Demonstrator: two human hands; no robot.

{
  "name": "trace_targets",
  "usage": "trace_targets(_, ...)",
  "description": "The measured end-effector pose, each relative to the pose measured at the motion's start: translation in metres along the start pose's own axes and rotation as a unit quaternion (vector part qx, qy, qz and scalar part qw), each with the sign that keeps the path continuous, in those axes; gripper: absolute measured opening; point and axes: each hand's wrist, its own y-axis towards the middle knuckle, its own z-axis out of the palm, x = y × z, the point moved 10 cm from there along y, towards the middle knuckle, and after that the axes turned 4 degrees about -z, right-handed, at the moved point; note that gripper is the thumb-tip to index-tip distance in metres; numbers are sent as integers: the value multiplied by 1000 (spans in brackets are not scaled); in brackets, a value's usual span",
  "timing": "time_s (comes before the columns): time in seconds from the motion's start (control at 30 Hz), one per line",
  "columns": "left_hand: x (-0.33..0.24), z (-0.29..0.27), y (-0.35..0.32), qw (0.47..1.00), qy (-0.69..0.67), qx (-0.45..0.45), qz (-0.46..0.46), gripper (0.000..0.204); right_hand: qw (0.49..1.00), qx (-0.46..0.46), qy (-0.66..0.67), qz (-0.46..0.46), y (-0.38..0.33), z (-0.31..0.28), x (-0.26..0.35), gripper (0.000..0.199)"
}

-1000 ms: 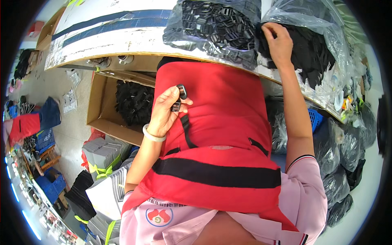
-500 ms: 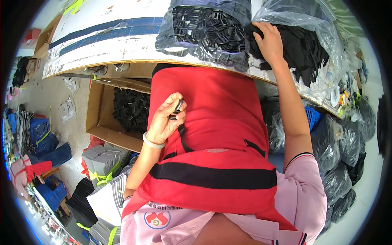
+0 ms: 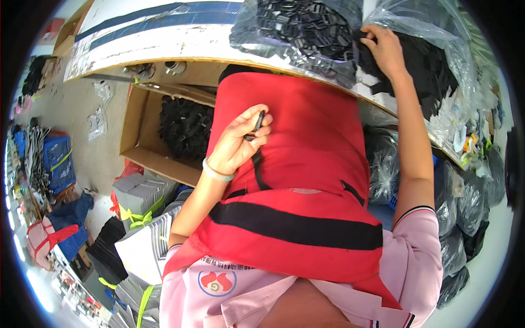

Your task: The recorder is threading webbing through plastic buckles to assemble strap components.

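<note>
In front of my red apron [image 3: 295, 126], my left hand [image 3: 235, 139] is closed on a small black plastic buckle [image 3: 259, 122], part of it hidden by the fingers. My right hand [image 3: 387, 50] is stretched out to the table, over a heap of black webbing strips [image 3: 429, 68] in a clear plastic bag. Its thumb and forefinger are bent together at the left edge of the heap; what lies between them blends into the black strips. Just left of that hand, many black buckles [image 3: 306, 24] fill another open clear bag [image 3: 249, 35].
The white table [image 3: 164, 49] has a wooden front edge. Below it on the left stands a cardboard box [image 3: 158, 167] of black parts [image 3: 186, 128]. Grey stacks [image 3: 143, 191] tied with yellow-green bands are beside my left arm. Filled plastic bags [image 3: 473, 199] crowd the right side.
The view has shifted, so table and bags sit further right and up. My right hand's fingers have drawn closer together at the webbing heap. The left hand still holds the buckle.
</note>
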Motion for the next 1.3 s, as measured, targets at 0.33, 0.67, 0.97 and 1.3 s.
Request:
trace_targets(0.33, -1, 6, -7, 998, -26, 57, 1, 35, 996, 30, -51, -63, 3, 6, -1, 23)
trace_targets(0.67, -3, 8, -7, 993, -90, 78, 14, 40, 914, -62, 400, 35, -34, -41, 165, 12)
trace_targets(0.97, -2, 6, 1, 997, -57, 41, 21, 34, 656, 263, 657, 260, -106, 63, 229, 16)
trace_targets(1.3, -6, -2, 4, 997, 58, 21, 47, 30, 611, 190, 720, 268, -107, 79, 235, 20)
